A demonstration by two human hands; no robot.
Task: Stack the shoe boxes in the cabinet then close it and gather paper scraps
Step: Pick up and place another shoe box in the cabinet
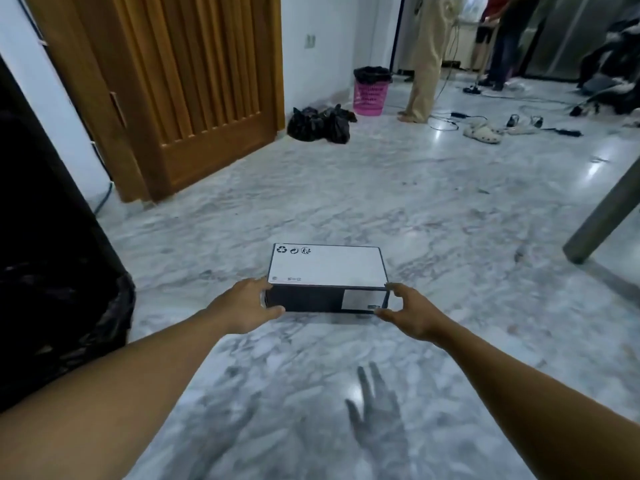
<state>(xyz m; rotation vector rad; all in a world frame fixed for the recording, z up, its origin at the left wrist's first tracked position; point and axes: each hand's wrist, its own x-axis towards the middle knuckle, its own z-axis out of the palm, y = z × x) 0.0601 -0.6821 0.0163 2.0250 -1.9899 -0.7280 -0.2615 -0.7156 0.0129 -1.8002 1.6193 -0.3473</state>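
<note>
My left hand [247,304] and right hand [410,315] are each clamped round a near corner of the shoe box [327,268], thumbs on top, marble floor [450,202] below.

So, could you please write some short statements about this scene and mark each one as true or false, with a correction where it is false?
1. The left hand and the right hand both hold the shoe box at its near corners. True.
2. The top face of the shoe box is white. True.
3. The basket by the far wall is blue. False: it is pink, with a black liner.
4. The black bags lie on top of the shoe box. False: they lie on the floor beside the wooden door, far from the box.
</note>
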